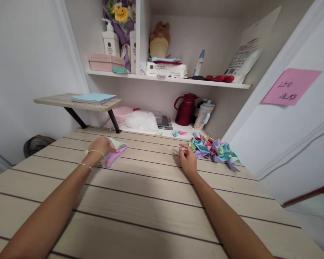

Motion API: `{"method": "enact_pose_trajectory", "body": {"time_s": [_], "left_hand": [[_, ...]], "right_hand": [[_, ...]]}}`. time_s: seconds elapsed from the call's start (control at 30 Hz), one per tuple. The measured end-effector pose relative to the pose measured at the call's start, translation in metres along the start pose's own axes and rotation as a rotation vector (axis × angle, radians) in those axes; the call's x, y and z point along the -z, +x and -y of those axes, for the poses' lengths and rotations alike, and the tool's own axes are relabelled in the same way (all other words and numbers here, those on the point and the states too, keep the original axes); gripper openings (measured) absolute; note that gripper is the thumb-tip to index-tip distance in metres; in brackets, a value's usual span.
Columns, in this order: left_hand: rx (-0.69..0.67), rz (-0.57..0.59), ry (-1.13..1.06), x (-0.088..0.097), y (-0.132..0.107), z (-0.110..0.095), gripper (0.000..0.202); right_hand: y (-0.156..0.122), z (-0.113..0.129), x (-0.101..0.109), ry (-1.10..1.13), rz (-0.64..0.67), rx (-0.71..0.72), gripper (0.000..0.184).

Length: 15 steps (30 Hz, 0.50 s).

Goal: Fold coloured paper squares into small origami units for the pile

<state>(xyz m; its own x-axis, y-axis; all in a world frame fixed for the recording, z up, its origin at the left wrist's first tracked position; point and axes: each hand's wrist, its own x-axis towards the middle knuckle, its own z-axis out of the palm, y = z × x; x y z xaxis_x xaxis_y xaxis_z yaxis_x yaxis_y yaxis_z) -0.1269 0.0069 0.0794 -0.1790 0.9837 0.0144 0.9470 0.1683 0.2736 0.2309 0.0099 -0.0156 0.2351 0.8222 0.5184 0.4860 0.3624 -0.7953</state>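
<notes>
My left hand lies on a stack of pastel coloured paper sheets on the wooden table, its fingers curled over the top sheet. My right hand rests on the table just left of a pile of folded paper pieces in purple, blue, green and pink. Its fingers are loosely curled with the forefinger stretched toward the pile, and nothing shows in them.
A small raised shelf at the back left carries a stack of paper. Behind the table stand a red jug, a lidded cup, a clear bag and loose folded pieces. A pink note sticks to the right wall.
</notes>
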Motion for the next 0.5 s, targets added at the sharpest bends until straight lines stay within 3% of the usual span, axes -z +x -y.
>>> {"method": "enact_pose_trajectory", "body": {"time_s": [0.2, 0.3, 0.37, 0.43, 0.5], "left_hand": [[0.005, -0.010, -0.248, -0.006, 0.008, 0.013, 0.047], [-0.046, -0.119, -0.297, -0.003, 0.004, 0.006, 0.048], [-0.177, -0.286, -0.284, 0.000, -0.005, -0.007, 0.044], [-0.409, -0.449, -0.254, 0.001, -0.019, -0.027, 0.040], [-0.692, -0.438, -0.206, -0.003, -0.034, -0.048, 0.035]], "right_hand": [[-0.001, 0.001, -0.001, -0.050, 0.069, 0.045, 0.036], [-0.002, 0.004, 0.000, -0.031, 0.128, 0.052, 0.042], [-0.005, 0.010, -0.002, 0.037, 0.232, 0.045, 0.057], [-0.011, 0.020, -0.007, 0.159, 0.393, 0.040, 0.077], [-0.019, 0.031, -0.014, 0.303, 0.533, 0.041, 0.091]]}}
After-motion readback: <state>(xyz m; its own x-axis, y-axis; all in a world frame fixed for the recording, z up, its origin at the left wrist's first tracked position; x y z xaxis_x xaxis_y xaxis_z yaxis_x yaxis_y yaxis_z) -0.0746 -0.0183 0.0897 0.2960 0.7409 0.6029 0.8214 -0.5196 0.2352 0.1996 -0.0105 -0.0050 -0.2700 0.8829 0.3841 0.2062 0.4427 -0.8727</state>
